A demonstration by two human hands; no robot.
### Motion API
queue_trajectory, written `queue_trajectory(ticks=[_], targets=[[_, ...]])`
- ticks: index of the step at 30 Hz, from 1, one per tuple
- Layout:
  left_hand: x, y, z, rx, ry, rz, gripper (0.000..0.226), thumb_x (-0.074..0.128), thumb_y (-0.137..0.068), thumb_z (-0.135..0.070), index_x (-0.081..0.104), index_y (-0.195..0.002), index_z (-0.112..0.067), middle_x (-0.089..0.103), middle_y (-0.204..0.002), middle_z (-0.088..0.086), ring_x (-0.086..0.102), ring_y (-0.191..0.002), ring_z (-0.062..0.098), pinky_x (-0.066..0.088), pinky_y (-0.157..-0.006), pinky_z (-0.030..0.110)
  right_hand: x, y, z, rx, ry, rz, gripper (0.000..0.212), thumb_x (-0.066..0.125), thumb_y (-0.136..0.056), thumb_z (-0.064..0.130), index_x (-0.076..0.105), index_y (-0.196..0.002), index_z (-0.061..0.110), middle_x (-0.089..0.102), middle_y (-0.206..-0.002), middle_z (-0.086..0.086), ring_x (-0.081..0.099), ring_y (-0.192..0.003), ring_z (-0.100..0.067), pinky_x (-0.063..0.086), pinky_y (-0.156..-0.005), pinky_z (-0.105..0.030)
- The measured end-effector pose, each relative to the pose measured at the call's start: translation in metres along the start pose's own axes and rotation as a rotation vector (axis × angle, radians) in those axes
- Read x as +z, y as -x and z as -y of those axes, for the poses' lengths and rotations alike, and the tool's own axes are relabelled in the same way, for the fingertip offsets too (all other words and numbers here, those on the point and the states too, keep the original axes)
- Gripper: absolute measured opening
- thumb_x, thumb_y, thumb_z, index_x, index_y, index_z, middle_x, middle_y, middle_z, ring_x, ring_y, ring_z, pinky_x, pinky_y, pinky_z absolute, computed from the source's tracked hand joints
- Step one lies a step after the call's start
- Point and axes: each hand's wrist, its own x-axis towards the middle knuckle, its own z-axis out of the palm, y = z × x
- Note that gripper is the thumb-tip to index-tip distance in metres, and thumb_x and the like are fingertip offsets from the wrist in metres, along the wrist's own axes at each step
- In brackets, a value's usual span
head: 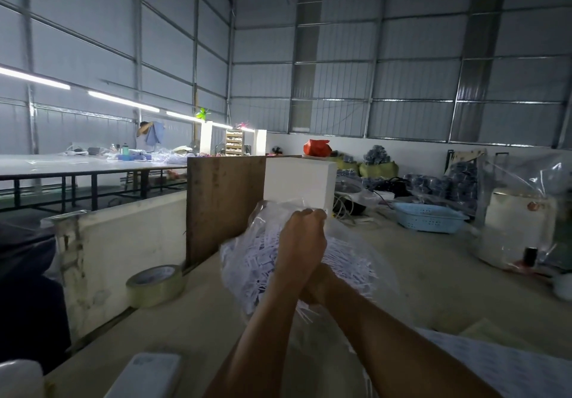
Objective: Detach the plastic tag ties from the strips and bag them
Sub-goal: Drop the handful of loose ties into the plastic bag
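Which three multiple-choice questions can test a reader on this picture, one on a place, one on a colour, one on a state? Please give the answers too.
1. Where is the roll of tape?
A. on the blue basket
B. left of the clear bag, near the wooden board
C. in the person's hand

2. What colour is the perforated basket?
A. light blue
B. red
C. black

3. What is the left hand doing?
A. lying flat on the table
B. hanging idle
C. gripping the top of the clear bag of white tag ties

Answers:
1 B: the roll stands on the table to the bag's left, by the foot of the wooden board.
2 A: its walls are pale blue.
3 C: its fingers are curled on the gathered plastic above the ties.
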Motion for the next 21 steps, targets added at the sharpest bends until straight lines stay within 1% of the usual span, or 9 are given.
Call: queue_trajectory(ticks=[2,4,5,8,10,15,17,19,21], targets=[[-0.002,0.000,-0.001,-0.018,0.004,-0.015,0.033,0.053,-0.096,-0.008,0.065,-0.126,-0.015,0.071,-0.117,0.008,0.066,-0.103,0.024,0.055,-0.089,0.038,-0.001,-0.008,-0.015,-0.222,0.151,0.031,0.036,0.069,-0.091,0.019,0.064,-0.126,0.010,0.066,-0.124,-0.011,0.062,-0.116,-0.016,0.048,-0.100,-0.026],[-0.005,-0.001,-0.004,-0.023,0.016,-0.037,0.036,0.050,-0.099,-0.015,0.058,-0.133,-0.020,0.072,-0.113,0.006,0.068,-0.098,0.023,0.057,-0.082,0.038,-0.024,0.004,-0.038,-0.528,0.177,0.370,0.058,0.067,-0.094,0.018,0.042,-0.145,0.008,0.047,-0.146,-0.015,0.048,-0.131,-0.029,0.040,-0.109,-0.036],[-0.006,-0.001,-0.006,-0.018,0.027,-0.058,0.036,0.049,-0.099,-0.016,0.057,-0.134,-0.021,0.072,-0.108,0.006,0.069,-0.092,0.023,0.057,-0.076,0.036,-0.036,0.011,-0.049,-0.574,0.153,0.397,0.063,0.066,-0.094,0.019,0.035,-0.149,0.010,0.042,-0.151,-0.013,0.044,-0.134,-0.029,0.037,-0.111,-0.036],[-0.014,-0.003,-0.016,0.009,0.037,-0.117,0.032,0.048,-0.099,-0.017,0.060,-0.128,-0.022,0.072,-0.100,0.004,0.069,-0.082,0.023,0.051,-0.064,0.031,-0.051,0.051,-0.083,-0.641,-0.092,0.244,0.054,0.056,-0.100,0.025,0.037,-0.150,0.021,0.041,-0.152,-0.003,0.040,-0.138,-0.018,0.032,-0.115,-0.032],[-0.018,-0.004,-0.028,0.028,0.052,-0.069,0.029,0.048,-0.098,-0.019,0.063,-0.122,-0.025,0.072,-0.100,0.003,0.068,-0.082,0.025,0.053,-0.065,0.033,-0.059,0.089,-0.121,-0.760,-0.092,0.167,0.044,0.048,-0.102,0.034,0.046,-0.145,0.027,0.048,-0.144,0.007,0.041,-0.131,-0.006,0.028,-0.110,-0.014],[-0.008,0.004,-0.080,0.211,0.103,0.415,0.026,0.049,-0.099,-0.032,0.064,-0.121,-0.034,0.071,-0.106,0.000,0.065,-0.095,0.023,0.055,-0.082,0.039,-0.101,0.159,-0.242,-0.533,-0.146,0.003,0.029,0.060,-0.096,0.030,0.058,-0.116,0.050,0.063,-0.113,0.024,0.060,-0.101,0.005,0.042,-0.083,-0.004],[0.007,0.017,-0.105,0.331,0.123,0.746,0.029,0.055,-0.098,-0.036,0.063,-0.126,-0.030,0.069,-0.112,0.000,0.063,-0.098,0.019,0.053,-0.087,0.038,-0.112,0.167,-0.286,-0.488,-0.062,0.013,0.030,0.051,-0.102,0.025,0.054,-0.123,0.045,0.056,-0.125,0.024,0.055,-0.111,0.011,0.035,-0.091,-0.002],[0.026,0.035,-0.127,0.409,0.121,1.047,0.044,0.061,-0.095,-0.044,0.059,-0.134,-0.023,0.064,-0.127,0.004,0.061,-0.107,0.020,0.050,-0.094,0.036,-0.116,0.174,-0.324,-0.463,-0.015,0.054,0.030,0.051,-0.102,0.023,0.054,-0.131,0.031,0.054,-0.140,0.005,0.051,-0.125,-0.006,0.024,-0.101,-0.004],[0.043,0.054,-0.138,0.469,0.096,1.227,0.057,0.064,-0.092,-0.047,0.055,-0.139,-0.016,0.056,-0.138,0.006,0.056,-0.118,0.024,0.044,-0.099,0.030,-0.112,0.178,-0.339,-0.372,0.008,0.130,0.041,0.051,-0.101,0.038,0.049,-0.139,0.023,0.045,-0.149,-0.002,0.040,-0.137,-0.014,0.020,-0.103,-0.003]])
